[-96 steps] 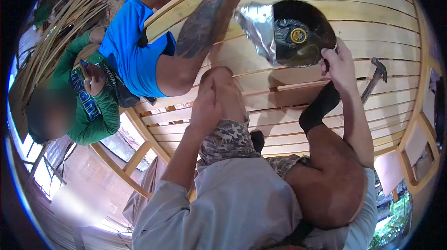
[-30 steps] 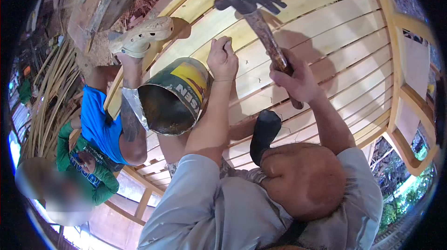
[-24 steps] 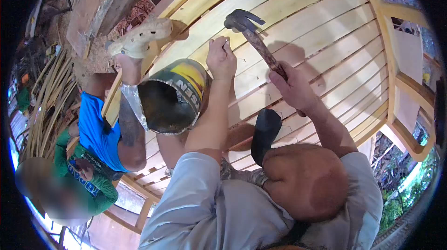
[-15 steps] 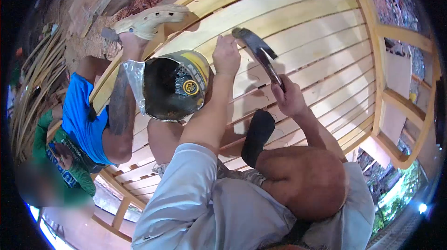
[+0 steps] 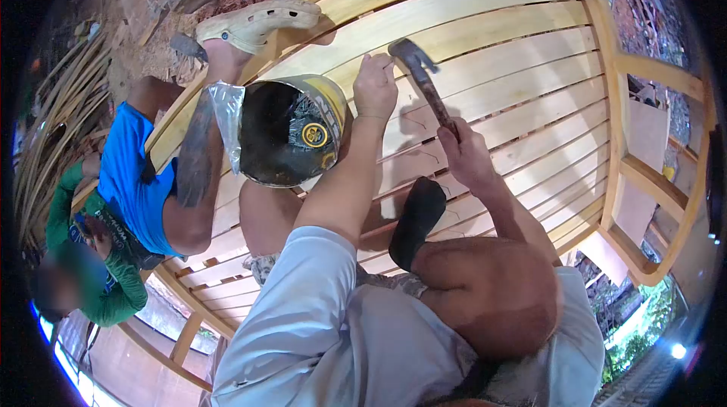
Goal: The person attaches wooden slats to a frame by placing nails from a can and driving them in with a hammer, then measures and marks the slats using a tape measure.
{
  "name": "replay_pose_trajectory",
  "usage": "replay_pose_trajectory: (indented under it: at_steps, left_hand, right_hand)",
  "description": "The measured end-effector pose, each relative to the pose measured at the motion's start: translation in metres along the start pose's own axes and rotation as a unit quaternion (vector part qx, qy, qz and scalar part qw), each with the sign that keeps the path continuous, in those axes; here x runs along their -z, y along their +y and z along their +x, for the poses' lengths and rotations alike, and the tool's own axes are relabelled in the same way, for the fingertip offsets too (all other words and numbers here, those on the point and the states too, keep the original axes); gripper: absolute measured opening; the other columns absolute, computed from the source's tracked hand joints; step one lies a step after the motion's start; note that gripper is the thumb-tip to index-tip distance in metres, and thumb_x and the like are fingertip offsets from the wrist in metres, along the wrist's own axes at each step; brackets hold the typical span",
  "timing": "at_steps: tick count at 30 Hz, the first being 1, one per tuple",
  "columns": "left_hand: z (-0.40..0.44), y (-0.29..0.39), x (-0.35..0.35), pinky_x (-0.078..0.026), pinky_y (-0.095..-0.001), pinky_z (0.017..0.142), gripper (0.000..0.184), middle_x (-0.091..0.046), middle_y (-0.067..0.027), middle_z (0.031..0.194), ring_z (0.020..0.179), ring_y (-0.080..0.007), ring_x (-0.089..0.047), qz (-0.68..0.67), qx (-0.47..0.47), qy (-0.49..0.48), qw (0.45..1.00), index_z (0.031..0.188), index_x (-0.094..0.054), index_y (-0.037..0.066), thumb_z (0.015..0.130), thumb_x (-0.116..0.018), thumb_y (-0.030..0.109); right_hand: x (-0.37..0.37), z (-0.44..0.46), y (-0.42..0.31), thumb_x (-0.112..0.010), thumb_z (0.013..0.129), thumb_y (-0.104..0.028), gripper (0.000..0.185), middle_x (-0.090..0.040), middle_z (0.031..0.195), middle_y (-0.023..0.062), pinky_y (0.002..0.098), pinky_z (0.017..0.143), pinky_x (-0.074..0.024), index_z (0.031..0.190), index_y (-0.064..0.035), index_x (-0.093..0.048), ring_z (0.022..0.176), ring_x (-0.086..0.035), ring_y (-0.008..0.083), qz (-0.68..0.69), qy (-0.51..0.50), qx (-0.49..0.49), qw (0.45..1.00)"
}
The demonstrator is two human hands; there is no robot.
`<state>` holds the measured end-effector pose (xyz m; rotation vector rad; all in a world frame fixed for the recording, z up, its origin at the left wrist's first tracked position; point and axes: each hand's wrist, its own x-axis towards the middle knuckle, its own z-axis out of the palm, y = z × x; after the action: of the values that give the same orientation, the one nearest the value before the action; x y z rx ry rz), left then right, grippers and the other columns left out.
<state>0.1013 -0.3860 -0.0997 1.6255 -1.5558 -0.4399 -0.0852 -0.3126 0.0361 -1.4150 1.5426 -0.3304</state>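
My right hand (image 5: 466, 153) is wrapped round the lower handle of a claw hammer (image 5: 425, 81). The hammer's head is just right of my left hand (image 5: 375, 87), whose fingers are pinched together over the pale wooden slats (image 5: 522, 62); whatever they hold is too small to make out. Thin nails (image 5: 424, 154) stand up from the slats between my hands. Left of my left forearm, a cut-open yellow and black bucket (image 5: 261, 130) leans with its mouth toward me, a heap of nails (image 5: 303, 121) and a round yellow label inside.
A co-worker (image 5: 106, 255) in a green top and blue shorts sits at the left, a clog-shod foot (image 5: 257, 22) on the bench edge. My sock-covered foot (image 5: 421, 214) rests on the slats. A curved wooden armrest frame (image 5: 659, 180) bounds the right side.
The hammer has turned in my right hand, and its claw has swung upward. My left hand keeps its pinch. The view has shifted slightly.
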Motion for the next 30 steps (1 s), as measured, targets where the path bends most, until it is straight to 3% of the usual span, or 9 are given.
replay_pose_trajectory:
  at_steps: [5, 9, 11, 13, 17, 19, 21, 26, 30]
  left_hand:
    - [-0.024, 0.032, 0.033, -0.048, -0.0466, 0.099, 0.027, -0.066, -0.0217, 0.103, 0.099, -0.0400, -0.064, 0.044, 0.024, -0.004, 0.999, 0.117, -0.059, 0.001, 0.093, -0.056, 0.013]
    - [-0.054, 0.091, 0.115, -0.052, -0.0435, 0.087, 0.030, -0.067, -0.0210, 0.109, 0.097, -0.0375, -0.066, -0.045, 0.093, -0.208, 0.973, 0.115, -0.063, -0.004, 0.089, -0.061, 0.011]
    - [-0.059, 0.129, 0.168, -0.053, -0.0426, 0.079, 0.018, -0.068, -0.0177, 0.098, 0.089, -0.0371, -0.066, -0.083, 0.058, -0.248, 0.964, 0.103, -0.067, -0.001, 0.088, -0.062, 0.008]
    - [-0.038, 0.155, 0.209, -0.052, -0.0421, 0.074, 0.009, -0.068, -0.0159, 0.089, 0.083, -0.0354, -0.066, -0.110, -0.058, -0.148, 0.981, 0.094, -0.068, 0.002, 0.088, -0.062, 0.005]
    - [0.004, 0.106, 0.237, -0.053, -0.0399, 0.078, 0.013, -0.068, -0.0218, 0.093, 0.086, -0.0344, -0.068, 0.025, 0.041, -0.064, 0.997, 0.094, -0.065, -0.001, 0.089, -0.062, 0.010]
    - [0.030, 0.064, 0.239, -0.053, -0.0447, 0.083, 0.022, -0.068, -0.0255, 0.098, 0.094, -0.0409, -0.067, 0.111, 0.103, -0.167, 0.974, 0.098, -0.066, -0.004, 0.088, -0.063, 0.016]
    - [0.054, 0.041, 0.233, -0.052, -0.0486, 0.089, 0.028, -0.067, -0.0274, 0.103, 0.100, -0.0442, -0.064, 0.282, 0.153, -0.363, 0.875, 0.102, -0.067, -0.004, 0.086, -0.064, 0.019]
    - [0.060, -0.016, 0.190, -0.055, -0.0449, 0.087, 0.025, -0.070, -0.0262, 0.102, 0.096, -0.0380, -0.069, 0.303, 0.109, -0.447, 0.835, 0.094, -0.075, 0.000, 0.083, -0.067, 0.020]
    - [0.061, -0.008, 0.184, -0.055, -0.0428, 0.089, 0.025, -0.070, -0.0249, 0.105, 0.099, -0.0365, -0.069, 0.329, 0.101, -0.491, 0.801, 0.099, -0.075, 0.002, 0.081, -0.070, 0.018]
  right_hand:
    - [-0.007, -0.008, 0.014, -0.056, 0.100, -0.027, 0.027, -0.063, 0.073, 0.0240, 0.0477, 0.060, -0.0488, 0.105, -0.0005, -0.058, 0.068, -0.064, 0.0439, 0.057, 0.048, 0.110, 0.991]
    - [0.001, 0.009, 0.004, -0.053, 0.101, -0.034, 0.033, -0.065, 0.078, 0.0248, 0.0499, 0.067, -0.0504, 0.103, -0.0010, -0.058, 0.075, -0.065, 0.0452, -0.067, -0.013, -0.044, 0.997]
    - [0.011, 0.005, -0.015, -0.052, 0.101, -0.035, 0.034, -0.066, 0.079, 0.0244, 0.0492, 0.067, -0.0512, 0.102, -0.0016, -0.058, 0.077, -0.066, 0.0443, -0.049, -0.018, -0.038, 0.998]
    - [0.009, -0.004, -0.013, -0.054, 0.100, -0.034, 0.032, -0.066, 0.078, 0.0234, 0.0486, 0.067, -0.0516, 0.099, -0.0030, -0.060, 0.077, -0.067, 0.0425, -0.081, 0.025, -0.007, 0.996]
    - [-0.001, 0.005, 0.024, -0.057, 0.098, -0.036, 0.034, -0.066, 0.080, 0.0262, 0.0502, 0.069, -0.0508, 0.101, -0.0023, -0.060, 0.079, -0.066, 0.0446, -0.022, 0.014, 0.031, 0.999]
    - [0.001, 0.007, 0.025, -0.059, 0.097, -0.036, 0.035, -0.065, 0.083, 0.0279, 0.0504, 0.070, -0.0500, 0.100, -0.0014, -0.061, 0.081, -0.065, 0.0451, 0.002, 0.041, -0.008, 0.999]
    - [0.004, 0.009, 0.026, -0.061, 0.095, -0.036, 0.035, -0.065, 0.083, 0.0277, 0.0502, 0.071, -0.0499, 0.100, -0.0011, -0.061, 0.081, -0.065, 0.0451, 0.021, 0.099, -0.023, 0.995]
    - [0.033, 0.006, 0.060, -0.069, 0.088, -0.034, 0.036, -0.064, 0.077, 0.0253, 0.0497, 0.071, -0.0501, 0.100, -0.0009, -0.062, 0.078, -0.064, 0.0443, -0.044, 0.231, -0.048, 0.971]
    - [0.032, -0.002, 0.091, -0.074, 0.081, -0.032, 0.037, -0.063, 0.090, 0.0201, 0.0506, 0.078, -0.0491, 0.099, -0.0026, -0.061, 0.089, -0.061, 0.0408, -0.173, 0.274, -0.054, 0.944]
